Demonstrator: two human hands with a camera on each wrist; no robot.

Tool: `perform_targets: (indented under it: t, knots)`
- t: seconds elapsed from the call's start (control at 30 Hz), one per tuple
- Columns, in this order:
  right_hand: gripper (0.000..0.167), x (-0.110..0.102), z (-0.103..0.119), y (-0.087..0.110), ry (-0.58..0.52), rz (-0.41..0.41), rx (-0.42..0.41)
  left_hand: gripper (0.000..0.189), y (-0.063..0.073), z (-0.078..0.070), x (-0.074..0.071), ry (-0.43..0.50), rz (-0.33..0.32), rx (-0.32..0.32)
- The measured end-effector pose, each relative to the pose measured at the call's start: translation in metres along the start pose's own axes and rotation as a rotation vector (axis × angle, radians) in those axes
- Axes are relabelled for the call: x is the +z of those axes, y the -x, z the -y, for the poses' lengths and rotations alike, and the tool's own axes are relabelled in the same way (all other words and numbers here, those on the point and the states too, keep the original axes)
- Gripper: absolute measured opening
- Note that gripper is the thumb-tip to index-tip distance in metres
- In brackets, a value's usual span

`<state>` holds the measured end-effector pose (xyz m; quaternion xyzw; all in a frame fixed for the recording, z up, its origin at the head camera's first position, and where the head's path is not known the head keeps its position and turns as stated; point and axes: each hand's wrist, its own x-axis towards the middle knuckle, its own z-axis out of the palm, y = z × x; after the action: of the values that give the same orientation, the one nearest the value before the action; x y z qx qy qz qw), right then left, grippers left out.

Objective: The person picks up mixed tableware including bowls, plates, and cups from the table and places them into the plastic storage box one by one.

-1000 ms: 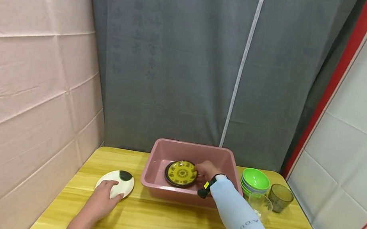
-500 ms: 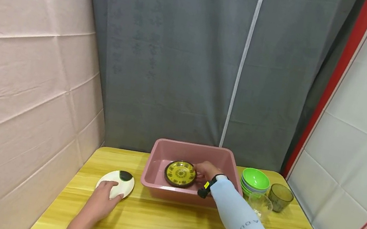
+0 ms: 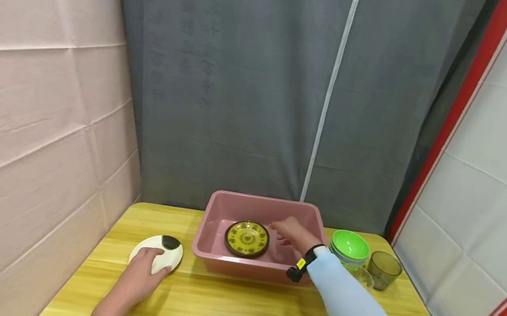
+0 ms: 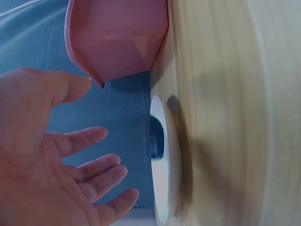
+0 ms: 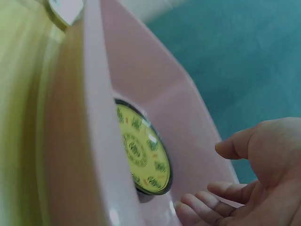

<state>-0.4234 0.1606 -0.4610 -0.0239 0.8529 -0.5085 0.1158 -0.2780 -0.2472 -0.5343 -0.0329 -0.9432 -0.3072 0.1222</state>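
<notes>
Inside the pink plastic basin (image 3: pixel 217 224) lies a round yellow plate (image 3: pixel 247 238) with a dark rim and printed characters. My right hand (image 3: pixel 292 233) is over the basin's right part, apart from the plate; in the right wrist view its fingers are loosely bent with nothing in them. On the table to the left sits a white plate (image 4: pixel 162 188) with a dark green patch. My left hand (image 3: pixel 147 274) hovers above that plate, fingers spread and relaxed, and the left wrist view shows a gap between fingertips and plate.
Right of the basin stand a stack of bowls with a green one (image 3: pixel 350 245) on top, a brownish glass (image 3: pixel 384 270) and a clear glass (image 3: pixel 364 278), partly behind the right forearm. A grey curtain (image 3: pixel 224 91) hangs behind the wooden table (image 3: pixel 228 310).
My right hand has let go of the yellow plate's edge and drawn back to the right. The yellow plate now lies in the basin. My left hand stays over the white plate.
</notes>
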Motion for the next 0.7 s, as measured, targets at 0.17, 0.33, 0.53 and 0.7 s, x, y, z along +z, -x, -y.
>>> perform_targets:
  t: [0.17, 0.33, 0.53, 0.7]
  knots:
    - [0.045, -0.012, 0.000, 0.024, 0.057, -0.032, -0.092, 0.051, -0.001, -0.004, 0.001, 0.001, 0.012, 0.014]
    - [0.042, -0.024, -0.002, 0.050, 0.066, -0.079, -0.153, 0.051, 0.000, -0.010, 0.000, -0.003, 0.018, 0.030]
    - [0.043, -0.047, -0.002, 0.088, 0.028, -0.074, -0.188, 0.052, 0.000, -0.016, -0.002, 0.000, 0.025, 0.035]
    - [0.042, -0.057, -0.004, 0.118, 0.042, -0.121, -0.197, 0.052, 0.001, -0.021, -0.004, 0.011, 0.029, 0.037]
